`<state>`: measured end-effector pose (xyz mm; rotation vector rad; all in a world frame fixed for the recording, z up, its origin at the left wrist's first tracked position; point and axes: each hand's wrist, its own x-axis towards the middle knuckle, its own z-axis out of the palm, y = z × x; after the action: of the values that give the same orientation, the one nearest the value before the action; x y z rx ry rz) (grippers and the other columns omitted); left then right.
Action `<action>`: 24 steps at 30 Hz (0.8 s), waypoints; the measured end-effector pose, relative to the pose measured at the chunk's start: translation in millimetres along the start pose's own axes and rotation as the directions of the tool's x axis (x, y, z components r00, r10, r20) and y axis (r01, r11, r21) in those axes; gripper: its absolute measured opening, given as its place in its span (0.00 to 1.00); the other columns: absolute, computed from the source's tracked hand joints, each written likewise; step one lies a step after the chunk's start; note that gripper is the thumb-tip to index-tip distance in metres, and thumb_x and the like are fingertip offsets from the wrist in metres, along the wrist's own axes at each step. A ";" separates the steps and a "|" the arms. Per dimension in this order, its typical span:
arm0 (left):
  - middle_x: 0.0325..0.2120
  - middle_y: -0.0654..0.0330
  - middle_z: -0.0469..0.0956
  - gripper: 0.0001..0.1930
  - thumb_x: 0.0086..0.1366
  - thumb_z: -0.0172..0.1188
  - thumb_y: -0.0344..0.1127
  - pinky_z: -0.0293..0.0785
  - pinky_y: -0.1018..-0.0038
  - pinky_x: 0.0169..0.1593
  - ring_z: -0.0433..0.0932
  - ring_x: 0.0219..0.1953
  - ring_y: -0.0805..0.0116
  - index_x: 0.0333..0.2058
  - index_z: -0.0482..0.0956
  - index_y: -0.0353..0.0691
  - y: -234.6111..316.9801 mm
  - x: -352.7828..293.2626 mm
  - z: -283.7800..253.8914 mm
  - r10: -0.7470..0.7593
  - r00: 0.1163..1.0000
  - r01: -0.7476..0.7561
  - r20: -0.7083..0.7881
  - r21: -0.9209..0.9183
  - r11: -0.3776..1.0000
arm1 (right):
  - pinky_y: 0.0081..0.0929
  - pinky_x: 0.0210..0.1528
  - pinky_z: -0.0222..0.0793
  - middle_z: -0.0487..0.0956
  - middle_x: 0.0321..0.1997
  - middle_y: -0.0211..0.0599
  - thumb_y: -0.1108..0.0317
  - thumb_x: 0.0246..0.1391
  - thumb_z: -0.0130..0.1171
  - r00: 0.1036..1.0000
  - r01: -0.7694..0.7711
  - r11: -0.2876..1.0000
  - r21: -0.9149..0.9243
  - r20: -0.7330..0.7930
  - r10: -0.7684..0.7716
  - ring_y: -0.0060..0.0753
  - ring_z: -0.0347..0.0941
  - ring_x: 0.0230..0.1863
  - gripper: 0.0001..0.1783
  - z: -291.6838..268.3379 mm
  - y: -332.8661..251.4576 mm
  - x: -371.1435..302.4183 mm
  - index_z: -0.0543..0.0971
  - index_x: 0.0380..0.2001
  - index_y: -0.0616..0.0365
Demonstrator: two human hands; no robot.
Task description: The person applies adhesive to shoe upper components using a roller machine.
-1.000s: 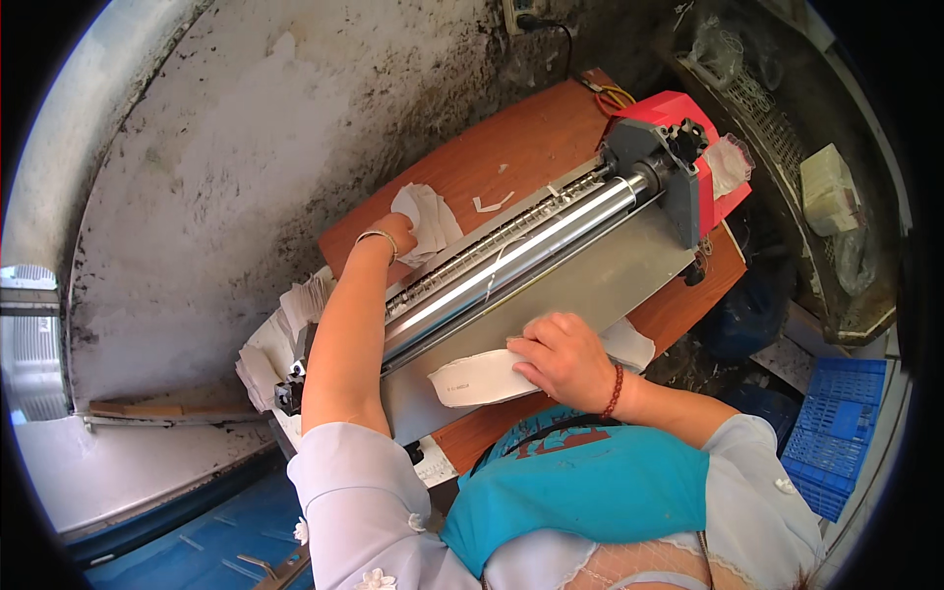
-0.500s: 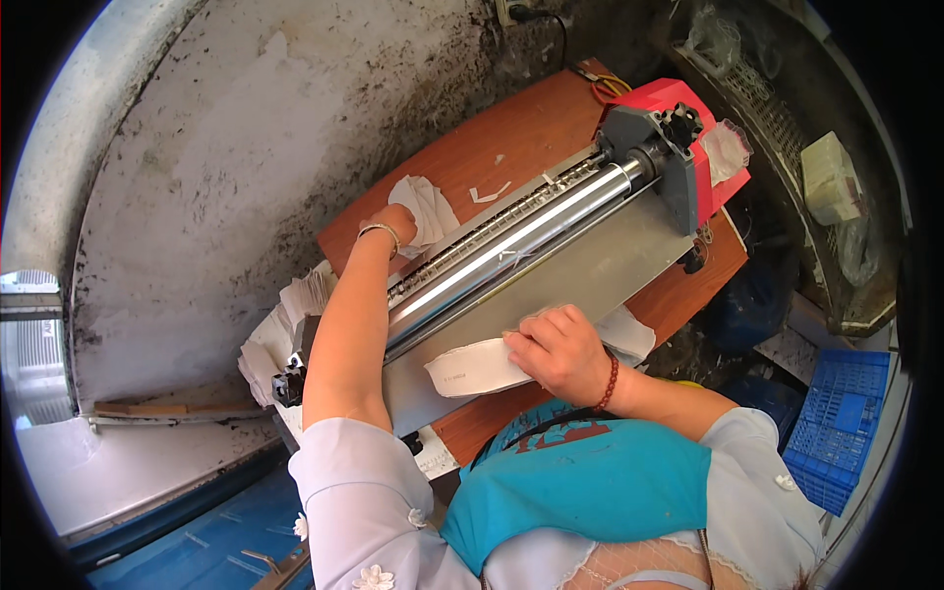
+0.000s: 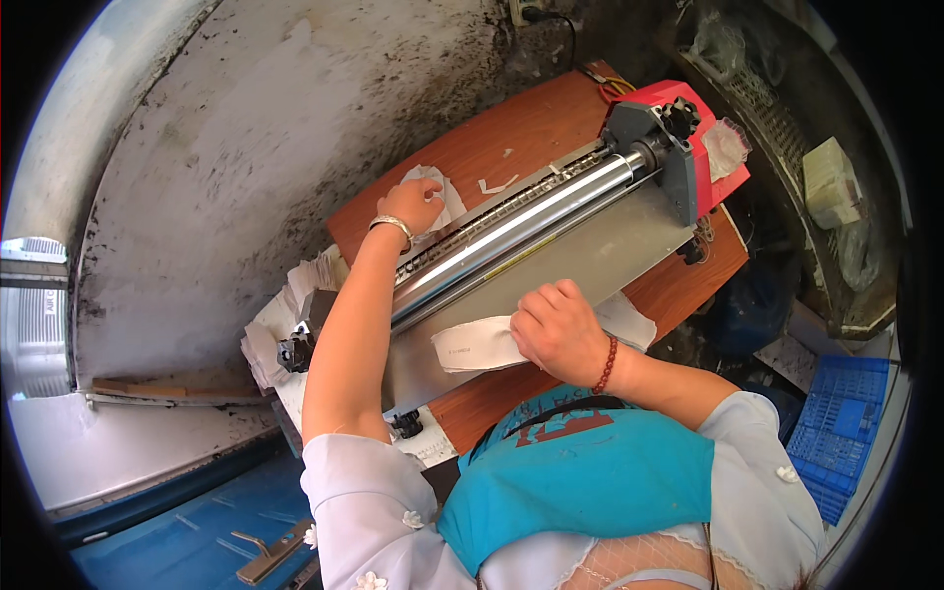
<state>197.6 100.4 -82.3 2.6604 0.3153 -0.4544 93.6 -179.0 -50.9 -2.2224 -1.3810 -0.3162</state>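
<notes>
My right hand (image 3: 560, 334) is closed on a curved white piece (image 3: 474, 344), like a wide strip of thin sheet, over the machine's near metal plate. Another part of white sheet (image 3: 626, 321) shows beyond that hand. The left arm reaches across the left end of a roller machine (image 3: 521, 218) with a long shiny roller. Behind the roller, my left hand (image 3: 411, 205) bends its fingers over a loose white piece (image 3: 450, 208) on the brown tabletop. Its fingertips are partly hidden, but they look closed on that piece's edge.
A red and grey housing (image 3: 678, 147) closes the machine's right end. White scraps (image 3: 499, 185) lie behind the roller. More white pieces (image 3: 320, 280) are heaped at the left end, by a black knob (image 3: 295, 351). A blue crate (image 3: 836, 433) stands at right; a stained wall (image 3: 246, 128) rises behind.
My left hand has shifted slightly right and its fingers have loosened from a fist over the white pieces. My right hand and its white piece have moved a little away from me.
</notes>
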 end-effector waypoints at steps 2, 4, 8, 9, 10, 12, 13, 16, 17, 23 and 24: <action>0.45 0.62 0.78 0.19 0.57 0.53 0.43 0.64 0.60 0.56 0.74 0.48 0.58 0.48 0.77 0.50 -0.3 -4.1 -1.0 0.059 0.997 -0.060 -0.044 -0.031 0.998 | 0.30 0.33 0.60 0.69 0.24 0.32 0.74 0.38 0.58 0.998 -0.025 0.997 0.074 -0.053 0.029 0.33 0.66 0.29 0.05 -4.1 0.4 2.8 0.71 0.20 0.54; 0.43 0.60 0.79 0.19 0.57 0.53 0.41 0.66 0.63 0.53 0.76 0.45 0.58 0.47 0.77 0.49 2.1 -9.7 -1.7 0.073 0.997 -0.076 -0.036 -0.078 0.994 | 0.30 0.32 0.62 0.71 0.24 0.32 0.74 0.38 0.59 0.993 -0.047 0.988 0.149 -0.104 0.063 0.33 0.68 0.29 0.05 -11.2 3.6 3.6 0.72 0.21 0.54; 0.30 0.58 0.79 0.16 0.57 0.54 0.35 0.71 0.75 0.40 0.75 0.32 0.71 0.43 0.78 0.37 8.9 -21.1 -1.1 0.178 0.983 -0.158 0.043 -0.298 0.941 | 0.29 0.27 0.68 0.77 0.23 0.34 0.72 0.45 0.59 0.908 -0.410 0.827 0.384 0.082 0.412 0.34 0.74 0.25 0.03 -24.7 23.8 -10.9 0.74 0.26 0.56; 0.30 0.58 0.79 0.16 0.57 0.54 0.35 0.71 0.75 0.40 0.75 0.32 0.71 0.43 0.78 0.37 9.8 -22.7 1.2 0.182 0.983 -0.163 0.037 -0.299 0.940 | 0.28 0.26 0.69 0.77 0.22 0.35 0.72 0.48 0.58 0.856 -0.497 0.742 0.450 0.113 0.504 0.35 0.74 0.23 0.03 -24.2 28.4 -14.9 0.75 0.27 0.57; 0.28 0.60 0.79 0.16 0.58 0.54 0.36 0.71 0.76 0.38 0.75 0.31 0.74 0.43 0.79 0.37 15.3 -25.5 2.6 0.203 0.974 -0.150 0.096 -0.396 0.906 | 0.27 0.27 0.70 0.78 0.25 0.38 0.71 0.50 0.58 0.801 -0.579 0.672 0.462 0.167 0.575 0.36 0.75 0.24 0.04 -24.0 32.0 -19.4 0.75 0.30 0.58; 0.27 0.63 0.79 0.15 0.59 0.54 0.38 0.70 0.78 0.37 0.74 0.30 0.78 0.42 0.79 0.38 25.0 -29.1 2.8 0.242 0.951 -0.152 0.190 -0.395 0.906 | 0.28 0.27 0.70 0.78 0.25 0.38 0.71 0.51 0.58 0.793 -0.578 0.657 0.484 0.144 0.592 0.37 0.75 0.24 0.04 -19.0 35.2 -18.9 0.76 0.30 0.58; 0.27 0.63 0.79 0.15 0.59 0.54 0.38 0.70 0.78 0.37 0.74 0.30 0.78 0.42 0.79 0.38 28.1 -30.3 2.7 0.247 0.950 -0.156 0.190 -0.396 0.905 | 0.28 0.27 0.70 0.78 0.24 0.39 0.71 0.51 0.57 0.783 -0.578 0.637 0.510 0.128 0.608 0.37 0.75 0.24 0.04 -16.3 34.8 -17.9 0.76 0.31 0.58; 0.31 0.57 0.81 0.16 0.57 0.56 0.40 0.71 0.75 0.41 0.76 0.33 0.71 0.40 0.80 0.36 32.2 -30.9 3.9 0.230 0.946 -0.131 0.227 -0.382 0.915 | 0.29 0.27 0.69 0.78 0.24 0.39 0.72 0.51 0.57 0.800 -0.551 0.675 0.490 0.081 0.595 0.38 0.75 0.24 0.04 -9.4 35.3 -7.2 0.75 0.31 0.59; 0.30 0.57 0.81 0.15 0.57 0.57 0.39 0.71 0.75 0.40 0.76 0.33 0.71 0.39 0.81 0.36 30.1 -30.3 4.8 0.245 0.944 -0.145 0.221 -0.391 0.909 | 0.29 0.27 0.69 0.78 0.24 0.39 0.72 0.51 0.57 0.799 -0.552 0.675 0.490 0.079 0.596 0.38 0.75 0.24 0.04 -7.4 37.5 -5.5 0.75 0.31 0.59; 0.33 0.61 0.80 0.13 0.56 0.58 0.32 0.72 0.77 0.43 0.76 0.35 0.75 0.40 0.80 0.37 13.3 -20.3 1.9 0.240 0.939 -0.110 0.246 -0.447 0.888 | 0.24 0.26 0.68 0.77 0.24 0.36 0.73 0.51 0.58 0.842 -0.486 0.753 0.445 0.007 0.539 0.29 0.73 0.21 0.05 -6.8 44.7 -3.3 0.75 0.32 0.60; 0.34 0.60 0.80 0.12 0.56 0.59 0.31 0.72 0.76 0.44 0.76 0.36 0.75 0.40 0.81 0.37 10.7 -17.5 1.1 0.196 0.959 -0.077 0.205 -0.478 0.875 | 0.28 0.27 0.68 0.76 0.25 0.37 0.72 0.49 0.59 0.873 -0.456 0.781 0.427 0.042 0.486 0.35 0.73 0.24 0.06 -14.0 40.1 -2.8 0.75 0.31 0.58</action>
<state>184.2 87.8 -73.0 2.1102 0.1330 -0.5762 128.8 -203.0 -52.0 -2.0635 -0.7162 0.0848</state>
